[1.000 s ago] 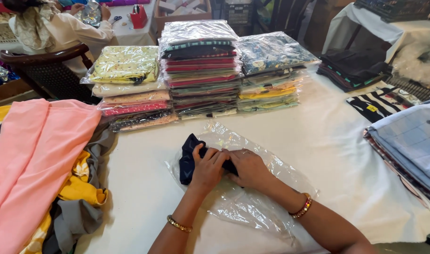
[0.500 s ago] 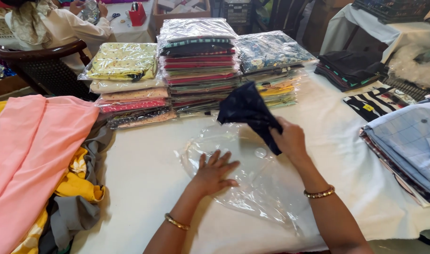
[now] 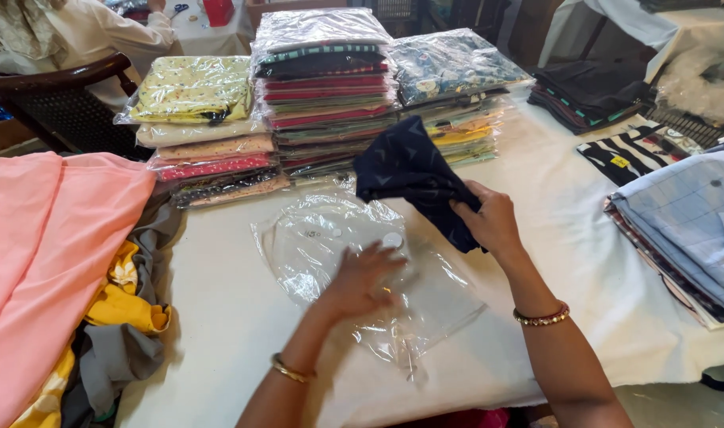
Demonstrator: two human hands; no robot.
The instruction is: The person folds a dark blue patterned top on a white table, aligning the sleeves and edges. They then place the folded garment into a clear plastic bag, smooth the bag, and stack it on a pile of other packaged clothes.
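Observation:
My right hand (image 3: 489, 220) grips a dark navy patterned cloth (image 3: 409, 174) and holds it up above the white table (image 3: 235, 301), just in front of the stacks. My left hand (image 3: 362, 277) rests flat on a clear plastic bag (image 3: 322, 238) that lies crumpled on the table, pressing it down. The bag looks empty. Both wrists wear gold bangles.
Three stacks of bagged folded garments (image 3: 330, 95) stand at the back. Pink, yellow and grey fabrics (image 3: 53, 254) pile at the left. Folded checked and striped cloths (image 3: 687, 230) lie at the right. A person sits in a dark chair (image 3: 53, 103) at far left.
The navy cloth came out of the plastic bag: my right hand lifted it up and to the right, while my left hand stayed down on the bag.

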